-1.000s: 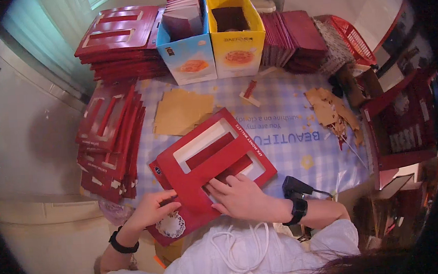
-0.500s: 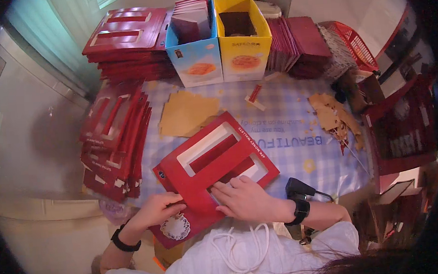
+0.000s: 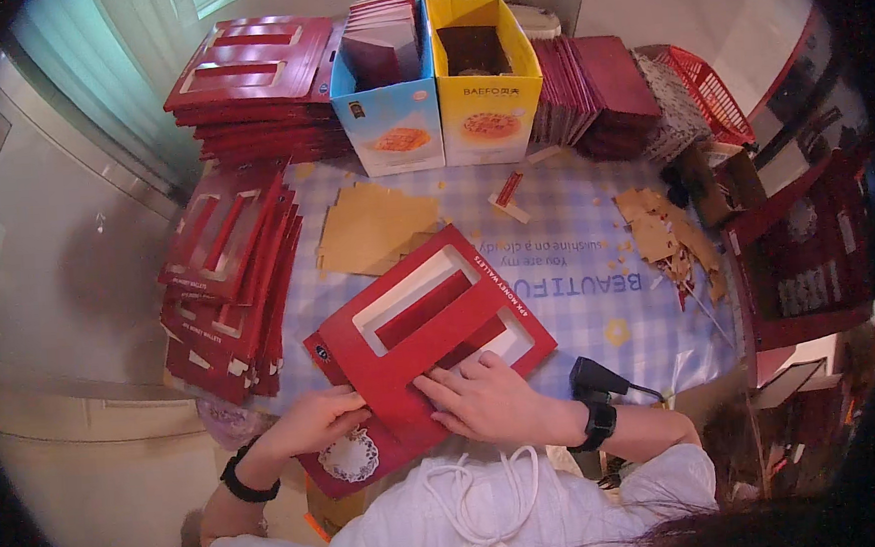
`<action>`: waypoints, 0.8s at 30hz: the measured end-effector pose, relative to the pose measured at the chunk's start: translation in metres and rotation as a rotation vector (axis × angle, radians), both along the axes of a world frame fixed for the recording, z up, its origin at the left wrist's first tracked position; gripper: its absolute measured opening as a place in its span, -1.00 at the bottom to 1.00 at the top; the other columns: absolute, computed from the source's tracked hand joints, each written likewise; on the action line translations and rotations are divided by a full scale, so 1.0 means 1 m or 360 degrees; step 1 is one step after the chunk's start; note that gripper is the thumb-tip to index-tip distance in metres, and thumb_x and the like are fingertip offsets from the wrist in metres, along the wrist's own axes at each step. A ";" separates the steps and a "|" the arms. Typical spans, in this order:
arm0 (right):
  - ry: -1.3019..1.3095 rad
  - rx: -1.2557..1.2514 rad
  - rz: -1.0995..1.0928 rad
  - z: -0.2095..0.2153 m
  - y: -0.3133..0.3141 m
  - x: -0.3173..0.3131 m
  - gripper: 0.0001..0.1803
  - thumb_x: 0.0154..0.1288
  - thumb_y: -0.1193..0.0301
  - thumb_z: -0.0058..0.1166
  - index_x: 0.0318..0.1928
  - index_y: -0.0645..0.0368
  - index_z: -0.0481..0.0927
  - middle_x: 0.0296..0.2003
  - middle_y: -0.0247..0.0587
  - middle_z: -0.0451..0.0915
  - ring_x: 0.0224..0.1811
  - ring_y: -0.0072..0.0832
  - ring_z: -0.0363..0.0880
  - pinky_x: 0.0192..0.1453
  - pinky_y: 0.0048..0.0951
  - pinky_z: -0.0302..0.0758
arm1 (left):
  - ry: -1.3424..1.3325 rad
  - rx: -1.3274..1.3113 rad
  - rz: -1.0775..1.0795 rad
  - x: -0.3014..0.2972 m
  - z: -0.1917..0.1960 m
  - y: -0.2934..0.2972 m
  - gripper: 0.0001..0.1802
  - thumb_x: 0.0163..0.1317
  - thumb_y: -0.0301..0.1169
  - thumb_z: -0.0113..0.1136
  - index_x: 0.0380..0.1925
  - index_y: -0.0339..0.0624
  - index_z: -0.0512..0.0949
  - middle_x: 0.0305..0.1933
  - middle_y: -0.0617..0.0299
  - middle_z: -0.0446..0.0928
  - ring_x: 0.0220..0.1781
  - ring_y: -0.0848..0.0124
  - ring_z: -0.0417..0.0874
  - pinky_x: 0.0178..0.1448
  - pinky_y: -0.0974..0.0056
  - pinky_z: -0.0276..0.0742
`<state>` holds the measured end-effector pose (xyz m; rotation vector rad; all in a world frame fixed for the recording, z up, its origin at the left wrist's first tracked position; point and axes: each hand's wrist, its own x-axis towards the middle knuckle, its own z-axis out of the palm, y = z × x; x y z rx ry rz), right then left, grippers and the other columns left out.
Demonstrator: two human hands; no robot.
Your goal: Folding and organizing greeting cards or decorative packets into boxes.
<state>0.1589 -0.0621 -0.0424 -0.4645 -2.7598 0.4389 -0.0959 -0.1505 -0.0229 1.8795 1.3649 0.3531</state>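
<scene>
A red cardboard packaging sleeve (image 3: 393, 371) lies tilted before me, its lower end close to my body. It has two cut-out windows showing white and red inside, and a white lace-like round print near its lower end. At its left edge, my left hand (image 3: 318, 419) is closed on the card, with thumb and forefinger near each other over the edge. My right hand (image 3: 485, 399) rests on the card beside the nearer window, its fingers stretched and the thumb apart. Some fingertips reach the window's edge, and I cannot tell whether they go inside.
Red sleeves are stacked at the left (image 3: 221, 257) and far left (image 3: 255, 69). A blue box (image 3: 388, 126) and a yellow box (image 3: 488, 120) stand at the back, beside dark red packs (image 3: 617, 92). Tan card (image 3: 375, 227), paper scraps (image 3: 666, 239) and a black plug-like device (image 3: 596, 376) lie around.
The right hand's fingers have slid slightly left along the card. The left hand has shifted only a little, and the sleeve stays nearly in place.
</scene>
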 end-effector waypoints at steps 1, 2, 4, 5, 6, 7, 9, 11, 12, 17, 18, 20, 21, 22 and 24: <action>-0.0026 -0.0006 0.0008 0.002 0.000 0.000 -0.46 0.17 0.17 -0.02 0.13 0.13 0.33 -0.08 -0.26 0.49 -0.29 -0.44 0.45 -0.14 -0.37 0.32 | 0.0105 0.0016 0.0014 0.001 -0.001 -0.001 -0.72 0.17 -0.39 0.09 -0.08 -0.05 0.48 -0.24 0.12 0.52 -0.26 0.18 0.58 -0.22 0.23 0.47; -0.0052 -0.0012 0.0016 0.003 0.001 0.000 -0.46 0.17 0.17 -0.02 0.13 0.14 0.32 -0.08 -0.26 0.49 -0.29 -0.43 0.45 -0.13 -0.37 0.31 | 0.0209 0.0031 0.0029 0.002 -0.001 -0.001 -0.73 0.17 -0.38 0.08 -0.09 -0.03 0.48 -0.23 0.12 0.52 -0.25 0.17 0.57 -0.23 0.22 0.47; -0.0055 -0.0019 0.0007 0.002 0.001 0.000 -0.46 0.17 0.17 -0.02 0.13 0.15 0.32 -0.08 -0.25 0.49 -0.29 -0.43 0.45 -0.13 -0.37 0.31 | 0.0179 -0.0008 0.0112 0.008 0.004 -0.001 -0.74 0.17 -0.38 0.08 -0.10 -0.02 0.49 -0.23 0.11 0.52 -0.25 0.16 0.57 -0.22 0.21 0.47; -0.0060 -0.0027 0.0002 0.002 0.001 0.000 -0.46 0.17 0.17 -0.03 0.13 0.16 0.32 -0.08 -0.25 0.48 -0.29 -0.42 0.45 -0.13 -0.37 0.31 | 0.0146 -0.0048 0.0199 0.010 0.005 -0.001 -0.74 0.16 -0.38 0.08 -0.11 -0.01 0.49 -0.23 0.11 0.52 -0.25 0.14 0.56 -0.21 0.20 0.47; -0.0060 -0.0028 0.0006 0.003 0.000 -0.001 -0.46 0.17 0.17 -0.03 0.13 0.16 0.32 -0.08 -0.25 0.48 -0.29 -0.42 0.45 -0.13 -0.37 0.31 | 0.0146 -0.0049 0.0203 0.011 0.004 -0.002 -0.74 0.16 -0.38 0.08 -0.11 -0.01 0.49 -0.23 0.11 0.52 -0.25 0.14 0.56 -0.21 0.20 0.47; -0.0085 -0.0042 0.0002 0.004 0.000 -0.002 -0.46 0.17 0.17 -0.03 0.12 0.17 0.33 -0.08 -0.24 0.49 -0.29 -0.42 0.46 -0.13 -0.36 0.32 | 0.0097 -0.0090 0.0261 0.011 0.000 -0.003 -0.74 0.16 -0.38 0.09 -0.11 -0.02 0.49 -0.24 0.11 0.52 -0.25 0.14 0.56 -0.21 0.20 0.46; -0.0114 -0.0053 0.0000 0.005 -0.001 -0.002 -0.46 0.17 0.17 -0.03 0.11 0.18 0.33 -0.08 -0.23 0.49 -0.28 -0.41 0.46 -0.14 -0.35 0.33 | 0.0043 -0.0127 0.0322 0.011 -0.002 -0.004 -0.73 0.15 -0.39 0.10 -0.12 -0.04 0.49 -0.25 0.12 0.52 -0.26 0.14 0.56 -0.20 0.20 0.46; -0.0082 -0.0092 0.0006 0.003 -0.001 -0.001 -0.47 0.17 0.18 -0.03 0.09 0.20 0.34 -0.08 -0.20 0.48 -0.27 -0.39 0.47 -0.14 -0.32 0.35 | 0.0112 -0.0053 0.0348 0.012 -0.002 -0.006 -0.71 0.11 -0.37 0.14 -0.13 -0.12 0.48 -0.23 0.09 0.50 -0.25 0.15 0.56 -0.20 0.20 0.46; -0.0083 -0.0087 0.0018 0.003 0.000 -0.001 -0.47 0.17 0.18 -0.03 0.09 0.20 0.34 -0.08 -0.20 0.48 -0.27 -0.39 0.47 -0.14 -0.32 0.35 | 0.0111 -0.0049 0.0360 0.014 -0.001 -0.006 -0.71 0.11 -0.37 0.14 -0.13 -0.12 0.48 -0.23 0.09 0.50 -0.25 0.15 0.56 -0.20 0.20 0.46; -0.0097 -0.0216 0.0011 0.006 0.004 -0.001 -0.49 0.15 0.18 0.00 0.03 0.24 0.36 -0.11 -0.15 0.48 -0.27 -0.34 0.48 -0.16 -0.30 0.37 | 0.0229 0.0262 0.0830 0.019 0.017 -0.023 -0.61 0.01 -0.35 0.24 -0.15 -0.24 0.45 -0.12 -0.01 0.41 -0.09 0.06 0.48 -0.10 0.21 0.43; -0.0104 -0.0216 0.0014 0.006 0.004 0.000 -0.49 0.15 0.18 0.00 0.03 0.24 0.36 -0.11 -0.15 0.48 -0.27 -0.34 0.48 -0.16 -0.30 0.37 | 0.0223 0.0260 0.0833 0.014 0.017 -0.031 -0.61 0.01 -0.35 0.24 -0.15 -0.24 0.45 -0.12 -0.01 0.41 -0.09 0.06 0.48 -0.10 0.21 0.43; -0.0082 -0.0211 0.0010 0.007 0.004 0.000 -0.48 0.14 0.16 0.01 0.02 0.25 0.37 -0.11 -0.15 0.47 -0.27 -0.33 0.49 -0.16 -0.29 0.37 | 0.0455 0.0596 0.1002 0.007 0.020 -0.057 -0.55 -0.02 -0.37 0.26 -0.12 -0.29 0.39 -0.10 -0.01 0.40 -0.05 0.08 0.46 -0.07 0.21 0.41; -0.0086 -0.0212 0.0029 0.007 0.004 -0.002 -0.48 0.14 0.16 0.01 0.02 0.25 0.37 -0.11 -0.15 0.47 -0.27 -0.33 0.49 -0.16 -0.29 0.37 | 0.0457 0.0592 0.1021 0.010 0.019 -0.071 -0.55 -0.02 -0.37 0.26 -0.12 -0.29 0.39 -0.10 -0.01 0.40 -0.05 0.08 0.46 -0.07 0.21 0.41; -0.0065 -0.0203 0.0020 0.007 0.004 -0.003 -0.47 0.11 0.18 0.05 0.02 0.25 0.36 -0.10 -0.15 0.47 -0.28 -0.33 0.48 -0.18 -0.31 0.35 | 0.0327 0.0376 0.1363 0.016 0.017 -0.086 -0.53 -0.03 -0.40 0.26 -0.11 -0.30 0.36 -0.11 0.03 0.40 -0.06 0.14 0.48 -0.04 0.22 0.41; -0.0047 -0.0193 0.0025 0.008 0.004 -0.004 -0.45 0.08 0.20 0.08 0.03 0.25 0.36 -0.09 -0.15 0.47 -0.30 -0.33 0.48 -0.21 -0.32 0.34 | 0.0186 0.0151 0.1713 0.025 0.008 -0.111 -0.51 -0.04 -0.42 0.26 -0.10 -0.32 0.34 -0.11 0.07 0.41 -0.07 0.21 0.49 -0.01 0.24 0.41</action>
